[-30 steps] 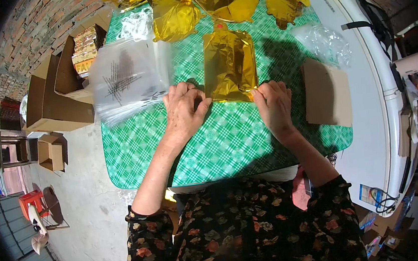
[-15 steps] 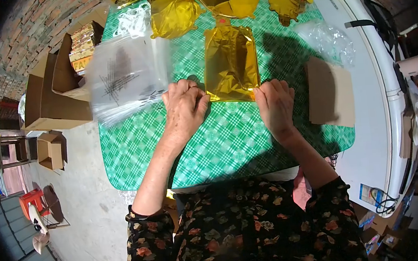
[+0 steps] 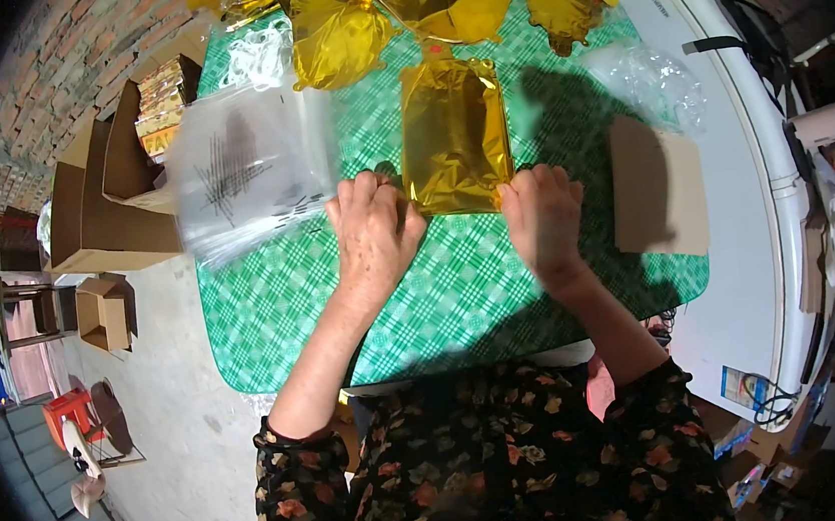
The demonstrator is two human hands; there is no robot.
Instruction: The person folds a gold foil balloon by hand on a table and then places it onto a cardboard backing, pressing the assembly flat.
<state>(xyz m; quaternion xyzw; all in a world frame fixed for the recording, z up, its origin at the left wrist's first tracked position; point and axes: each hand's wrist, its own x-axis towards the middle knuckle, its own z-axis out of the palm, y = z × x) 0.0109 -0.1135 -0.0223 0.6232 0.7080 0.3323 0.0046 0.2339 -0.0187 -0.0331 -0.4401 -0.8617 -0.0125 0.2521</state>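
A shiny gold foil piece, folded into a flat rectangle like a deflated foil balloon, lies on the green checked tablecloth. My left hand is closed at its near left corner, thumb and fingers pinching the edge. At the near right corner my right hand pinches the foil between thumb and curled fingers. A small red spot shows just beyond the rectangle's far edge. More loose gold foil spreads across the far side of the table.
Left of my hands lies a stack of clear plastic bags, with white ribbon loops behind. Brown cardboard and crumpled clear plastic lie at the right. Open cardboard boxes stand left; a white fridge borders the right.
The view has shifted slightly, and the folded foil sits a little nearer and to the left in it. Both hands keep their hold on its near corners.
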